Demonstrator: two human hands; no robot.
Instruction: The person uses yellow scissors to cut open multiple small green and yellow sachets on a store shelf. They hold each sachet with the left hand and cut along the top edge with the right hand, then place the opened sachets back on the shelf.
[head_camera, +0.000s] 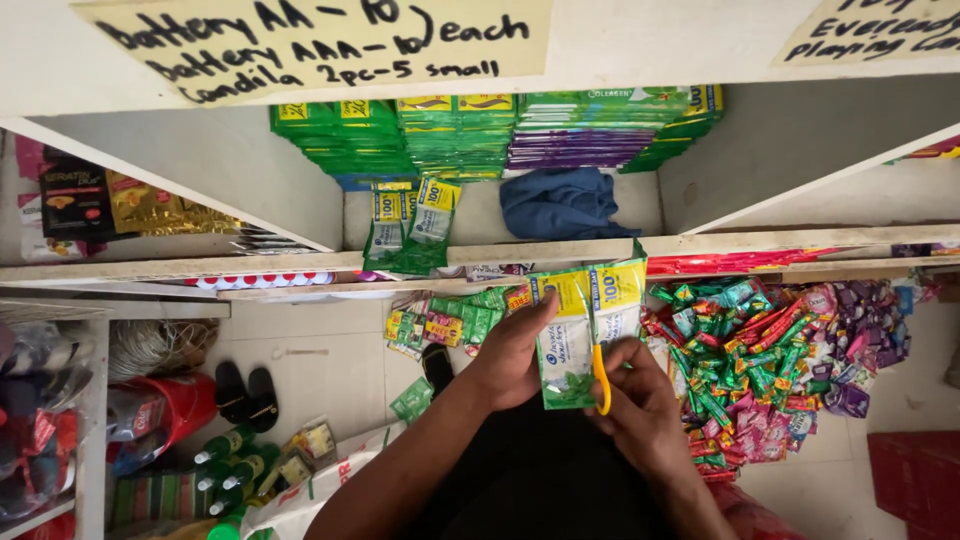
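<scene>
Both forearms converge mid-frame; left hand (515, 350) pinching with fingers extended, right hand (632, 395) curled in a working grip.

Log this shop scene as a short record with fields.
left hand: holds a joined strip of green and white sachets
right hand: works yellow-handled scissors between two sachets
in front: heap of mixed sachets
shelf above: stacked green packets, blue cloth
floor, left: black sandals, green bottles
</scene>
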